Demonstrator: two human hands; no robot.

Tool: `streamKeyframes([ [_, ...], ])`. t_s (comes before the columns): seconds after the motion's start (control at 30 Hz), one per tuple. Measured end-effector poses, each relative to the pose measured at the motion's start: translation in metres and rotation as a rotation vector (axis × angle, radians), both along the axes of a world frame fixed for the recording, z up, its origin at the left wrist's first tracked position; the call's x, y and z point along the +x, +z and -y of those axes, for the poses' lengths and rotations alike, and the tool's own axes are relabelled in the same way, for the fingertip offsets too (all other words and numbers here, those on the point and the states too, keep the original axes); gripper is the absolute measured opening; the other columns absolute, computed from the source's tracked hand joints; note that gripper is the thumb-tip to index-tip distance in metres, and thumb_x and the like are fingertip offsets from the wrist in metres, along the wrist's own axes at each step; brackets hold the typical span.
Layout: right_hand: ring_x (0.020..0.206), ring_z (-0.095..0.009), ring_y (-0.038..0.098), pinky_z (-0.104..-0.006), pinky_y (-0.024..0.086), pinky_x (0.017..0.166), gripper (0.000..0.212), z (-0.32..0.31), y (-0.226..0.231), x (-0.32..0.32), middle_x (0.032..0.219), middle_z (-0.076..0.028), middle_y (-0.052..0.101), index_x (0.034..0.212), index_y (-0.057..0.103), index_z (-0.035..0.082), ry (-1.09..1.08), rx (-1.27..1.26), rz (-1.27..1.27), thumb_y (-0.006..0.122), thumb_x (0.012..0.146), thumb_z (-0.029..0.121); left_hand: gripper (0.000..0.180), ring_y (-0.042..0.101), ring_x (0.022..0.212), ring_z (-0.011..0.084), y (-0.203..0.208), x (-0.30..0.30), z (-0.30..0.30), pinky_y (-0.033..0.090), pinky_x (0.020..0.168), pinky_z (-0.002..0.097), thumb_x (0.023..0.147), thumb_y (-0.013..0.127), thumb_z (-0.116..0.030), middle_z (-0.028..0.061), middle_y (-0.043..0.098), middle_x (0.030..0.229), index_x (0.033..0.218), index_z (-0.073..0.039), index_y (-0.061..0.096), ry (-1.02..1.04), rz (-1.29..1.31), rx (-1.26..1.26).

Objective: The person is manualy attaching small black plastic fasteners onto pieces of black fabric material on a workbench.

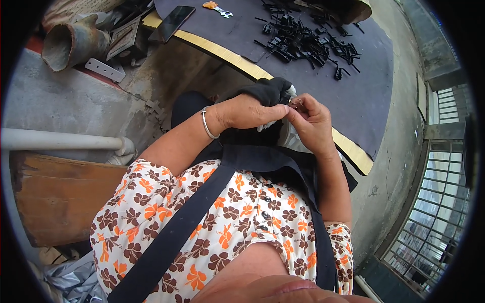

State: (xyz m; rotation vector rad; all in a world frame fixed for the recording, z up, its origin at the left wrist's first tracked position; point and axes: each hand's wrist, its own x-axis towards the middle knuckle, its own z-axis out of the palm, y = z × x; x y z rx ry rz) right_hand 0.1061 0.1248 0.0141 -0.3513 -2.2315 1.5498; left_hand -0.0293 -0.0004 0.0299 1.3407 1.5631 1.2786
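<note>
My left hand, a metal bangle at its wrist, is held in front of my body near the table edge. Black fabric with whitish ends lies along its finger side; whether it is a worn glove or held cloth, I cannot tell. The left thumb reaches to my right hand, whose thumb and fingers are pinched together. Both hands meet over something small that my fingers hide. Beyond them, a pile of small black plastic parts with thin prongs is spread on the dark-covered table.
A phone and an orange-handled tool lie at the table's far left. The table's pale yellow edge curves before me. A rusty pipe piece and a metal bracket sit at left. A barred window is at right.
</note>
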Motion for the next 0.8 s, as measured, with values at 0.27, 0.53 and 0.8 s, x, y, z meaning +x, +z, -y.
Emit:
streamKeyframes([
  [0.27,0.06,-0.005,0.04,-0.0227,0.037,0.054,0.021,-0.004,0.002,0.0,0.063,0.002,0.048,0.078,0.054,-0.001,0.081,0.035,0.094,0.057,0.089,0.017,0.027,0.053,0.076,0.013,-0.021,0.0,-0.001,0.046,0.071,0.0276,0.087,0.049,-0.011,0.0053,0.057,0.085,0.112,-0.001,0.049,0.047,-0.132,0.244],
  [0.53,0.057,-0.009,0.04,-0.0284,0.039,0.053,0.03,0.001,-0.009,-0.013,0.059,-0.003,0.048,0.079,0.057,-0.003,0.077,-0.005,0.154,0.05,0.093,0.023,0.022,0.055,0.088,0.029,-0.028,0.004,0.004,0.043,0.082,0.0351,0.085,0.05,-0.01,0.0167,0.058,0.096,0.103,0.002,0.051,0.142,-0.385,0.23],
  [0.8,0.059,-0.018,0.054,-0.0304,0.044,0.059,0.027,-0.036,-0.011,-0.053,0.067,-0.012,0.059,0.091,0.059,-0.001,-0.267,0.54,0.161,0.061,0.085,0.025,0.024,0.055,0.102,0.0301,-0.036,-0.033,0.011,0.043,0.089,0.0372,0.081,0.062,-0.018,0.0153,0.06,0.106,0.096,0.0,0.062,0.247,-0.893,0.158],
])
